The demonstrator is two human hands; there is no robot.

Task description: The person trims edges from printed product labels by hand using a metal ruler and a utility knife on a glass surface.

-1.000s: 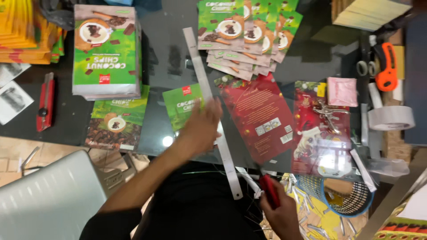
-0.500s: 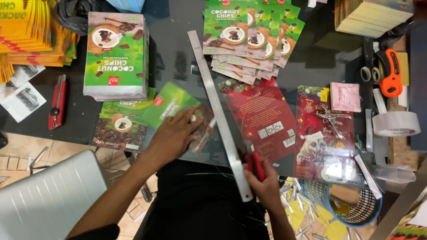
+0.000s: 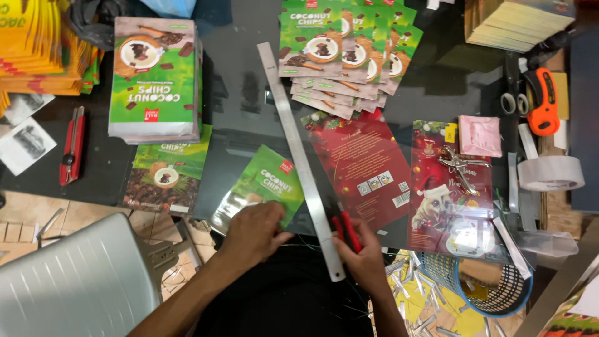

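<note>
My left hand (image 3: 253,232) grips the near edge of a green snack pouch sheet (image 3: 262,187) lying tilted on the dark glass table (image 3: 243,106). My right hand (image 3: 365,256) holds a red utility knife (image 3: 346,229) at the near table edge. A long metal ruler (image 3: 299,156) runs diagonally between the two hands, its near end beside the knife. Right of the ruler lies a red printed sheet (image 3: 365,165).
A stack of green pouches (image 3: 156,78) sits far left, a fanned pile of green pouches (image 3: 346,53) at the back. Another red knife (image 3: 72,153), a tape roll (image 3: 550,173), an orange tape dispenser (image 3: 544,100), a blue waste basket (image 3: 483,284) and a grey chair (image 3: 75,281) are nearby.
My left hand has slid the green pouch toward me and to the right, up against the ruler. My right hand with the red knife moved slightly along the ruler's near end.
</note>
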